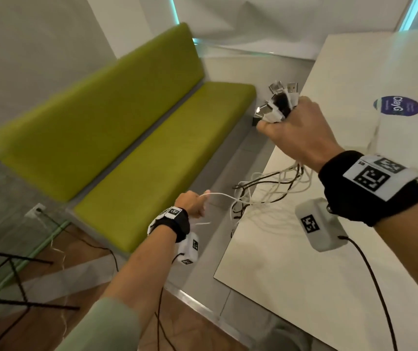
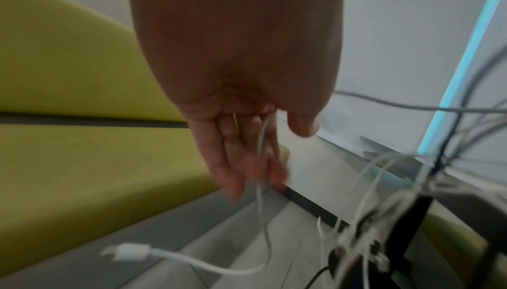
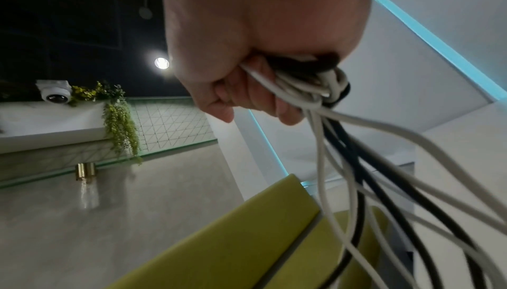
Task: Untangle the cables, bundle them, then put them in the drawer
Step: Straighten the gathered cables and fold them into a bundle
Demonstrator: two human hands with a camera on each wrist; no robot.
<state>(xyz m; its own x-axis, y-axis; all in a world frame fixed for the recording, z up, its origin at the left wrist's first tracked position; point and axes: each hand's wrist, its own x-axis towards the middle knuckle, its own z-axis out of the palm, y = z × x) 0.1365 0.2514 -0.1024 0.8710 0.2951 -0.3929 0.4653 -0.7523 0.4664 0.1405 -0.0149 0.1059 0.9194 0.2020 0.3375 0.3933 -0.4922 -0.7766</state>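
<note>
My right hand [image 1: 294, 127] is raised beside the white table [image 1: 329, 262] and grips a bunch of white and black cables [image 3: 307, 89] just below their plugs [image 1: 280, 102], which fan out above the fist. The strands hang down into a loose tangle [image 1: 261, 196] at the table's left edge. Lower and to the left, my left hand [image 1: 194, 203] holds one white cable [image 1: 223, 197] stretched out from the tangle. In the left wrist view this cable [image 2: 260, 141] runs along the fingers [image 2: 230, 159], and its white connector [image 2: 126, 251] dangles below.
A green padded bench [image 1: 152, 148] runs along the wall left of the table, with a strip of grey floor [image 1: 228, 160] between them. A round blue sticker [image 1: 396, 105] is on the tabletop. Black chair legs [image 1: 13, 282] stand at the lower left.
</note>
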